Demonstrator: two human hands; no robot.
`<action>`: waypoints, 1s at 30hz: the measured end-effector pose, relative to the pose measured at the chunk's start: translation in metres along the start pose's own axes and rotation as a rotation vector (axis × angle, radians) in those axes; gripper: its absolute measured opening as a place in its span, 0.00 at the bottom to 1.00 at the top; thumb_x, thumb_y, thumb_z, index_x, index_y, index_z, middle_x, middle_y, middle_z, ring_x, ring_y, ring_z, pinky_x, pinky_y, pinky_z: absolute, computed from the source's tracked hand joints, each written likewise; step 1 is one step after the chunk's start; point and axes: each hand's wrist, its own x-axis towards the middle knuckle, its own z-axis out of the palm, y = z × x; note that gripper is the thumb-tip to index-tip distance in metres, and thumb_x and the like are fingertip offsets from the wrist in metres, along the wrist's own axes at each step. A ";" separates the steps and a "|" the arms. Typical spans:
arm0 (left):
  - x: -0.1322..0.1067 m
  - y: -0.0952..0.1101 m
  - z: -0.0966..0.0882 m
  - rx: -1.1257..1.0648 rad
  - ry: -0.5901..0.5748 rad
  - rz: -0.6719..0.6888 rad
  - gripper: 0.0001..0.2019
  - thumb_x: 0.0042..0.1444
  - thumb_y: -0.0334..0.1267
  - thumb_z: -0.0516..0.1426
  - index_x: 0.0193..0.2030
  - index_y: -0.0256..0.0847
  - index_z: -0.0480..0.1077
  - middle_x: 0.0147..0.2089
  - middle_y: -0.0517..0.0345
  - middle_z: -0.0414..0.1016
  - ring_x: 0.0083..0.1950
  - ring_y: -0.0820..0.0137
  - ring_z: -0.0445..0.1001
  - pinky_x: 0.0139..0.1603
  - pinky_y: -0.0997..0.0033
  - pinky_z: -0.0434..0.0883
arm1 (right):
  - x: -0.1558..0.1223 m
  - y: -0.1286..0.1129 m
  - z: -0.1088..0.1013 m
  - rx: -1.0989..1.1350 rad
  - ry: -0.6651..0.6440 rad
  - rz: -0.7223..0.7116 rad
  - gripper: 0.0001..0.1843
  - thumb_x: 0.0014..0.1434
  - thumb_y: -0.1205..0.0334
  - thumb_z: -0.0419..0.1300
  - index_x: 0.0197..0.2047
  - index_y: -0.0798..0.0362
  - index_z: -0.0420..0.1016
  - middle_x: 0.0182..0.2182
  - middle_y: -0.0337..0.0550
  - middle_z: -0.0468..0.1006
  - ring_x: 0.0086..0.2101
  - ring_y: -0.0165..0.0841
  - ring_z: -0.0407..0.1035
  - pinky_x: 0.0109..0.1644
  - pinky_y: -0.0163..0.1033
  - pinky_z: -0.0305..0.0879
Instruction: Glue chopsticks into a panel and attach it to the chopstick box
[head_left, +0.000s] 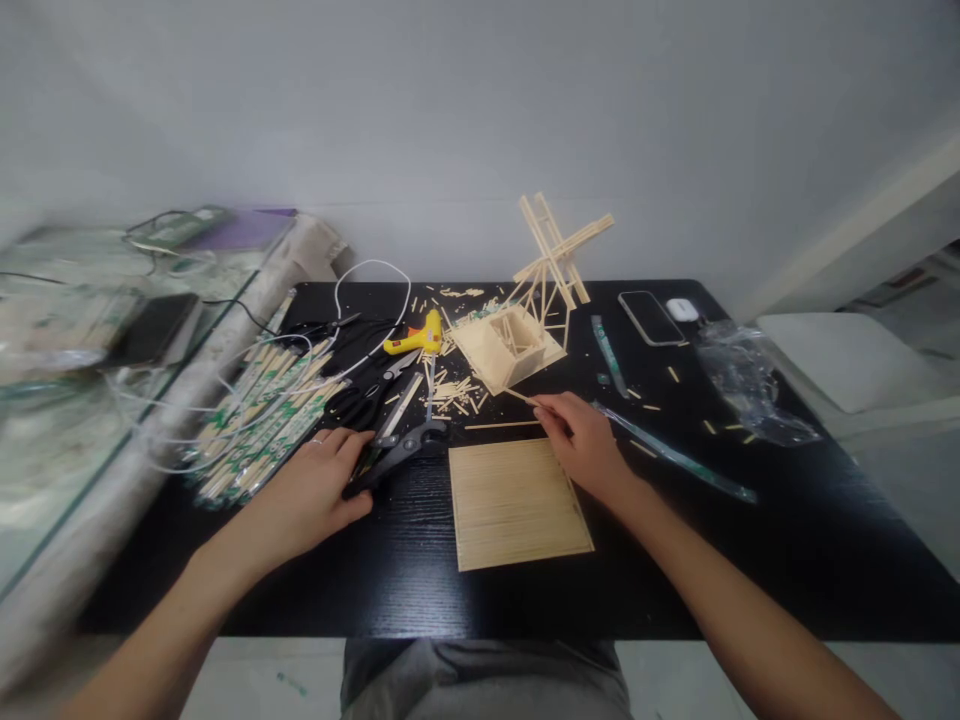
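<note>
My left hand (319,485) rests on the black table (787,540) with its fingers curled around the handles of black pliers (401,447). My right hand (581,440) pinches a thin wooden stick (519,396) just above a flat panel of glued sticks (517,502). Behind the stick stands a small wooden box model (506,345) with a windmill-like frame (559,250). Black scissors (367,392) and a yellow glue gun (416,338) lie between my hands and the model.
Wrapped chopstick packs (259,420) and a white cable (360,300) lie at the left. Stick offcuts litter the middle. A phone (649,317), a white earbud case (681,309), green wrappers (675,455) and a clear plastic bag (746,385) sit at the right. A glass-topped surface (90,380) adjoins the table's left.
</note>
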 end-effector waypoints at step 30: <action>0.069 0.065 0.044 -0.467 0.329 -0.026 0.15 0.70 0.50 0.56 0.54 0.43 0.71 0.45 0.50 0.85 0.42 0.58 0.85 0.43 0.60 0.78 | -0.004 -0.025 -0.001 0.183 -0.107 0.051 0.14 0.76 0.60 0.58 0.56 0.52 0.83 0.41 0.47 0.87 0.37 0.36 0.80 0.41 0.42 0.76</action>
